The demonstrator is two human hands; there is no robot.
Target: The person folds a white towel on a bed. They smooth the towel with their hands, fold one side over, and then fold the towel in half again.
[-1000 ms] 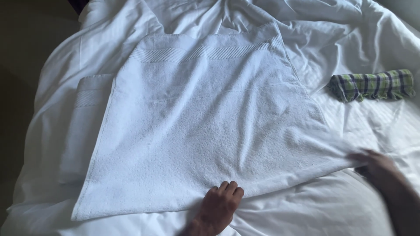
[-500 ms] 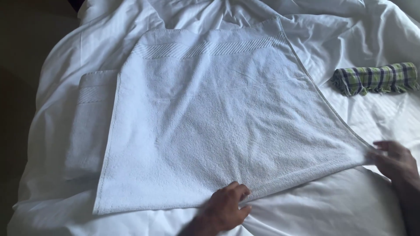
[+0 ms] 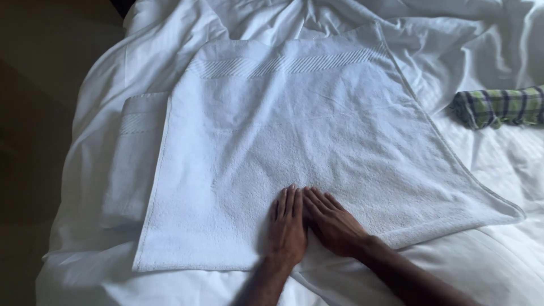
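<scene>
Currently, reading the view left to right:

- A second folded white towel (image 3: pixel 139 153) lies at 9 o'clock, tucked under the left edge of the large white towel (image 3: pixel 294 130).
- The large white towel is spread flat on the white bed sheet (image 3: pixel 498 260), centre of view.
- Your left hand (image 3: pixel 287 226) rests palm down at 6 o'clock on the towel, fingers straight and together, gripping nothing.
- Your right hand (image 3: pixel 334 222) lies flat, touching the left, holding nothing.
- A rolled green plaid cloth (image 3: pixel 498 106) sits at 3 o'clock.
</scene>
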